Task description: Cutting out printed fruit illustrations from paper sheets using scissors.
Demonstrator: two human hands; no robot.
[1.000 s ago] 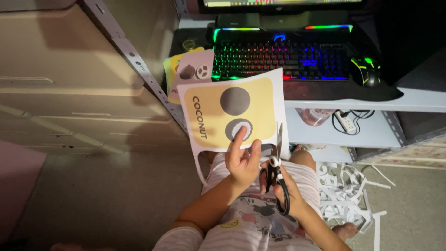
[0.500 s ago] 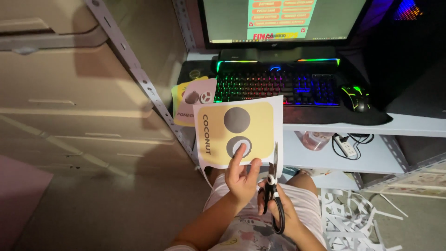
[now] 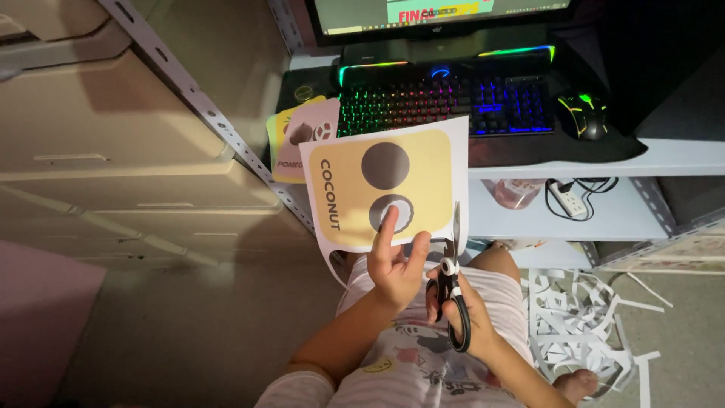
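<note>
While the yellow picture card sheet (image 3: 385, 189) is held up just in front of the desk shelf (image 3: 604, 162), the left hand (image 3: 396, 264) pinches its lower edge. At the sheet's right margin, the right hand (image 3: 461, 310) grips black scissors (image 3: 451, 279). White border remains on most sides; paper trimmings (image 3: 581, 317) lie below the shelf, a pink card (image 3: 306, 140) behind.

Backlit keyboard (image 3: 445, 97), mouse (image 3: 583, 115), power strip (image 3: 568, 199), paper scraps (image 3: 578, 317) on floor.
</note>
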